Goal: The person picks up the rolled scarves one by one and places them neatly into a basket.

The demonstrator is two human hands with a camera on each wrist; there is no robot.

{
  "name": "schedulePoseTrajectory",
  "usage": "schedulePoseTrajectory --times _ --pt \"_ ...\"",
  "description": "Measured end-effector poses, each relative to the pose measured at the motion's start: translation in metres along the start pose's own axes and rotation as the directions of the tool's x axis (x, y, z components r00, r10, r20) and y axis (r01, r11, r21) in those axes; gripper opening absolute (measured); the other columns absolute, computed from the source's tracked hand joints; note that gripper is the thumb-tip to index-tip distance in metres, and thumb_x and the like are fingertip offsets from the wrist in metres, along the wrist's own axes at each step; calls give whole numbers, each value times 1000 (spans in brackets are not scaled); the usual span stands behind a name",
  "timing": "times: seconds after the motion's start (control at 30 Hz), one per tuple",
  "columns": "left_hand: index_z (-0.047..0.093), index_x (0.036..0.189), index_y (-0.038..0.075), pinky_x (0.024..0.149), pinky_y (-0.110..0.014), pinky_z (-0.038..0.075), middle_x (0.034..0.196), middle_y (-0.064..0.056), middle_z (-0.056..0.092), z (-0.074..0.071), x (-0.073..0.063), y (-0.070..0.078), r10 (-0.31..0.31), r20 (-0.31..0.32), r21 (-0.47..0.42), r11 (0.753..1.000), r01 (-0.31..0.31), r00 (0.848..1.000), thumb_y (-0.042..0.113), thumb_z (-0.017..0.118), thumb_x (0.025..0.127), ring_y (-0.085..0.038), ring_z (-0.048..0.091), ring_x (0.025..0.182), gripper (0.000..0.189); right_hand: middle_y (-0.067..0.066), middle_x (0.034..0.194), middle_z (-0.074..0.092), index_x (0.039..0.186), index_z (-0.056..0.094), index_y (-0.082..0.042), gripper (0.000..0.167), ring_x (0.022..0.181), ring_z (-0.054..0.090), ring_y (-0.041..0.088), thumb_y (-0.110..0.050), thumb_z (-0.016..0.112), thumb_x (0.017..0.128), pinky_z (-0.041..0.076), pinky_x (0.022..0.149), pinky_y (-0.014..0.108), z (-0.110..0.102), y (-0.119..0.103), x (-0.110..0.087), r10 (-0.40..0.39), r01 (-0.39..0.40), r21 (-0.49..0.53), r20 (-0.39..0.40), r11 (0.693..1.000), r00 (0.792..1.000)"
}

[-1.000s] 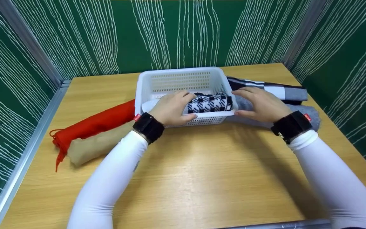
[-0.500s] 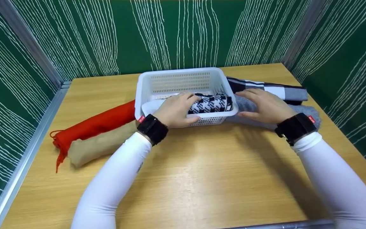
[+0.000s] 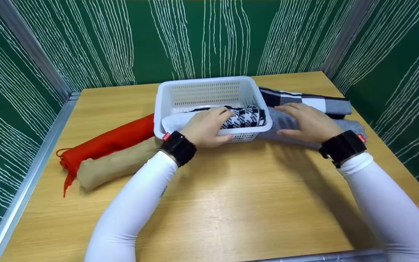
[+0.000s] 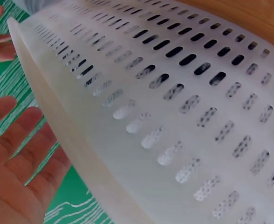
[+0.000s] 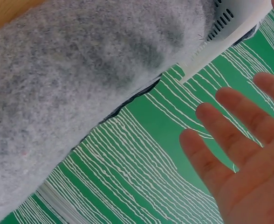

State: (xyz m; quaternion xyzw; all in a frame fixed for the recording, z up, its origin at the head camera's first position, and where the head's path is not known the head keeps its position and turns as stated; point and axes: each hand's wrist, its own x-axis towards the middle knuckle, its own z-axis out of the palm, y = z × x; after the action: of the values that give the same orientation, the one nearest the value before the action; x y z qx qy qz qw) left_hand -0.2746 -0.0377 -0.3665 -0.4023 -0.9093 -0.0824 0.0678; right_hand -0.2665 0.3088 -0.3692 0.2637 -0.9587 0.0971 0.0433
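Observation:
In the head view, a white plastic basket (image 3: 209, 82) holds a rolled scarf (image 3: 247, 118), black-and-white houndstooth on the right and plain pale at the left end. My left hand (image 3: 207, 127) hovers over the basket's front rim and covers the roll's middle. Its fingers (image 4: 32, 126) look loosely spread beside the rim in the left wrist view. Right of the basket, my right hand (image 3: 309, 122) is held over a grey rolled fabric (image 3: 282, 122). The right wrist view shows that hand with fingers apart and nothing in them, below the grey roll (image 5: 81, 84).
A red roll with fringe (image 3: 111, 140) and a beige roll (image 3: 115, 167) lie left of the basket. Behind the grey roll is a black, white and grey checked roll (image 3: 315, 102). Green walls with white lines surround the wooden table (image 3: 224, 203) at the back and sides.
Both hands have drifted slightly right. My right hand has moved away from the basket's right rim, and the left has slid along above the houndstooth scarf. Basket and rolls stay put.

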Motion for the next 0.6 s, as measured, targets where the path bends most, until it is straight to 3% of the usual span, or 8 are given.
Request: schedulePoseTrajectory --times 0.6 --pt "54 156 7 119 -47 51 153 -15 59 6 9 7 57 18 -10 998 -57 998 46 75 101 -32 58 141 71 29 162 50 163 47 -7 84 148 48 53 -37 86 94 37 122 72 0 11 -6 72 -73 12 57 997 996"
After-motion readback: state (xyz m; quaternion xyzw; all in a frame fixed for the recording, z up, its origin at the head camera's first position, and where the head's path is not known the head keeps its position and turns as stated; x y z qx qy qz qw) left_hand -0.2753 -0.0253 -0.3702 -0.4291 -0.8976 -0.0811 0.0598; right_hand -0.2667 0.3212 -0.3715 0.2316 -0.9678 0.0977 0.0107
